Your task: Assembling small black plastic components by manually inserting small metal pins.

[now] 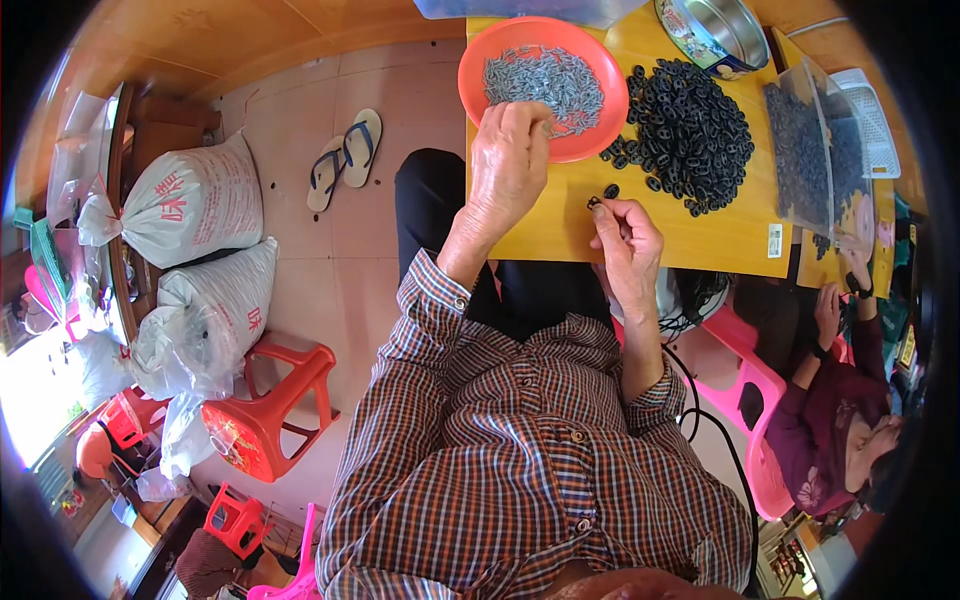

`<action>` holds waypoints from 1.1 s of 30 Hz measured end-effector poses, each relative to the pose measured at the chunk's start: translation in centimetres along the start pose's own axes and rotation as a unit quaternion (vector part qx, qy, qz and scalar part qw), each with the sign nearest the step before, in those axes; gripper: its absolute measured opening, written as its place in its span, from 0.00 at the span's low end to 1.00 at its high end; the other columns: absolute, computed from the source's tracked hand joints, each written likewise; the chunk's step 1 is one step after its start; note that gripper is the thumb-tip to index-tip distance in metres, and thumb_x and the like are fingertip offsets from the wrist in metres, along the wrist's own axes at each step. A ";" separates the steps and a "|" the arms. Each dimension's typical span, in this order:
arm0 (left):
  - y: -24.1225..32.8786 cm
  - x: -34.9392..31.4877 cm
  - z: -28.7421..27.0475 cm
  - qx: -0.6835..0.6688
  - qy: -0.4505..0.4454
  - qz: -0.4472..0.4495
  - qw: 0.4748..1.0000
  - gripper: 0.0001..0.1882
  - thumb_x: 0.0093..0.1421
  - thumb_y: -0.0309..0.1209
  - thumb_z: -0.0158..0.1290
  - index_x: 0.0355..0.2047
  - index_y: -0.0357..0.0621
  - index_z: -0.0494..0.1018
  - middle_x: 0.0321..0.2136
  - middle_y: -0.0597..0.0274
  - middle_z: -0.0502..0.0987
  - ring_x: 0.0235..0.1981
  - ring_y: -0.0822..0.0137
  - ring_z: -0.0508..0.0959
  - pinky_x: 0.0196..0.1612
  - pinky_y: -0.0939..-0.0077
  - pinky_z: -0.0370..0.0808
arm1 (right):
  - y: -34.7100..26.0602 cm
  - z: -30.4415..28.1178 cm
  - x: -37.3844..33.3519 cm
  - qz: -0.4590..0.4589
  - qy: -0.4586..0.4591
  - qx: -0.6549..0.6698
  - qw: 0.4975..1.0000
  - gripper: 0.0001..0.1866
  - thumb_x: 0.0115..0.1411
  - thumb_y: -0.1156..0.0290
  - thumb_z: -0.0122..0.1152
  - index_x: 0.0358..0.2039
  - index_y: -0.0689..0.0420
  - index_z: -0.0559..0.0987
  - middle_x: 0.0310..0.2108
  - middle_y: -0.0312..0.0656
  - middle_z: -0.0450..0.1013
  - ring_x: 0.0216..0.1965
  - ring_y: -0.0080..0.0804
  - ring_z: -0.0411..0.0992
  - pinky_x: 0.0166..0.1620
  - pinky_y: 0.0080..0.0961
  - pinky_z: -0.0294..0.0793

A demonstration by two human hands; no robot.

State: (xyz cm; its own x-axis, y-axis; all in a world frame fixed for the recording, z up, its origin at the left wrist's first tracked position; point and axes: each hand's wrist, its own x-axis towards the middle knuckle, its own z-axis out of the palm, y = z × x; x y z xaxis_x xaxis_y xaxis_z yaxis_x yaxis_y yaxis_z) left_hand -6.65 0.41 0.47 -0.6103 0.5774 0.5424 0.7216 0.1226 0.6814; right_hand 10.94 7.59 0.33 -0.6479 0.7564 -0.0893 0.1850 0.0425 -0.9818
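Observation:
My left hand [505, 165] reaches over the near rim of an orange plastic bowl [617, 110] of small grey screw-like pieces [555, 85]. Its fingers are bent together at the pieces; whatever they grip is hidden. At the table's near edge, my right hand [632, 250] pinches a small black oval part [594, 202] between thumb and forefinger. One more black part [612, 191] lies on the tabletop just beyond those fingertips. Behind it spreads a big heap of black oval parts with holes [695, 135], right of the bowl.
A round tin [715, 35] stands behind the heap. At the right, a clear plastic bin [805, 150] of dark parts sits near a white basket [868, 120]. Another person [840, 420] works there. Sacks [200, 195], a red stool [270, 400] and sandals [343, 160] are on the left.

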 end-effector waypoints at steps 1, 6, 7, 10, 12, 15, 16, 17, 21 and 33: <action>0.1 0.0 0.0 -0.053 0.002 -0.061 0.997 0.07 0.58 0.20 0.51 0.37 0.37 0.73 0.29 0.55 0.77 0.30 0.62 0.77 0.35 0.71 0.74 | 0.0 0.0 0.0 0.001 0.000 -0.006 1.000 0.05 0.61 0.75 0.58 0.32 0.64 0.75 0.24 0.33 0.71 0.20 0.15 0.67 0.24 0.13 0.69; 0.9 0.1 -1.0 -0.316 -0.033 -0.272 0.908 0.10 0.62 0.24 0.50 0.42 0.35 0.76 0.32 0.58 0.80 0.30 0.75 0.78 0.34 0.82 0.76 | 0.0 -0.3 -0.2 0.009 -0.011 -0.013 1.000 0.08 0.61 0.72 0.59 0.36 0.64 0.76 0.26 0.32 0.72 0.22 0.14 0.66 0.27 0.12 0.67; 0.9 0.2 -1.2 -0.338 -0.045 -0.284 0.896 0.10 0.62 0.24 0.50 0.41 0.34 0.76 0.32 0.58 0.80 0.29 0.75 0.78 0.34 0.82 0.76 | 0.0 -0.3 -0.2 0.013 -0.008 -0.019 1.000 0.08 0.61 0.71 0.59 0.36 0.64 0.76 0.26 0.32 0.72 0.22 0.14 0.66 0.27 0.12 0.67; 1.2 0.2 -1.7 -0.369 -0.056 -0.300 0.878 0.09 0.62 0.24 0.50 0.40 0.33 0.76 0.31 0.58 0.80 0.28 0.74 0.78 0.35 0.82 0.77 | -0.2 -0.1 -0.3 0.013 -0.003 -0.027 1.000 0.08 0.61 0.71 0.59 0.36 0.64 0.76 0.25 0.31 0.72 0.22 0.14 0.66 0.27 0.12 0.66; 1.3 0.2 -1.8 -0.381 -0.054 -0.305 0.871 0.09 0.62 0.24 0.50 0.40 0.33 0.76 0.31 0.58 0.80 0.28 0.74 0.78 0.35 0.82 0.77 | -0.2 0.0 -0.3 0.008 0.000 -0.030 1.000 0.09 0.61 0.71 0.59 0.36 0.64 0.76 0.24 0.31 0.71 0.22 0.14 0.66 0.27 0.12 0.65; 1.2 0.1 -1.9 -0.414 -0.052 -0.310 0.854 0.09 0.62 0.23 0.50 0.40 0.32 0.76 0.30 0.58 0.80 0.29 0.73 0.79 0.34 0.81 0.78 | -0.3 0.1 -0.3 0.013 0.001 -0.038 0.999 0.09 0.61 0.70 0.59 0.36 0.64 0.76 0.23 0.31 0.71 0.21 0.14 0.66 0.26 0.12 0.65; 1.1 0.0 -1.8 -0.417 -0.053 -0.312 0.852 0.09 0.62 0.23 0.50 0.40 0.32 0.76 0.30 0.58 0.80 0.29 0.73 0.79 0.34 0.81 0.78 | -0.4 0.2 -0.3 0.014 0.001 -0.038 0.999 0.09 0.61 0.70 0.59 0.36 0.64 0.76 0.23 0.31 0.71 0.21 0.14 0.66 0.26 0.12 0.64; 1.1 0.0 -1.8 -0.419 -0.053 -0.313 0.850 0.09 0.62 0.24 0.50 0.40 0.32 0.75 0.30 0.57 0.80 0.30 0.73 0.79 0.33 0.81 0.78 | -0.5 0.2 -0.4 0.016 0.000 -0.038 0.999 0.09 0.61 0.70 0.59 0.36 0.64 0.76 0.23 0.31 0.71 0.21 0.14 0.66 0.27 0.12 0.64; 1.4 0.1 -1.8 -0.416 -0.053 -0.325 0.848 0.09 0.62 0.24 0.50 0.39 0.31 0.75 0.30 0.57 0.80 0.31 0.73 0.80 0.33 0.81 0.79 | -0.5 0.3 -0.5 0.018 0.004 -0.036 0.999 0.09 0.61 0.71 0.59 0.36 0.64 0.76 0.22 0.31 0.70 0.21 0.14 0.66 0.27 0.12 0.64; 1.7 -0.3 -1.6 -0.370 -0.024 -0.296 0.880 0.07 0.61 0.25 0.51 0.35 0.30 0.72 0.29 0.55 0.78 0.27 0.71 0.80 0.30 0.81 0.78 | -0.8 0.0 -0.6 0.051 0.011 0.028 0.998 0.08 0.61 0.71 0.58 0.34 0.63 0.77 0.24 0.31 0.71 0.21 0.14 0.65 0.27 0.11 0.64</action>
State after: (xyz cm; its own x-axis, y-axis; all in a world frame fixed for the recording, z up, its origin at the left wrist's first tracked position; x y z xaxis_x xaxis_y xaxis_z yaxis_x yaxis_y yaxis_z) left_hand -5.76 -0.88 2.27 -0.7808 0.6242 -0.0256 -0.1408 -0.1360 0.9807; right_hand 11.21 7.07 1.17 -0.6116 0.7687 -0.1872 0.2077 -0.0723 -0.9755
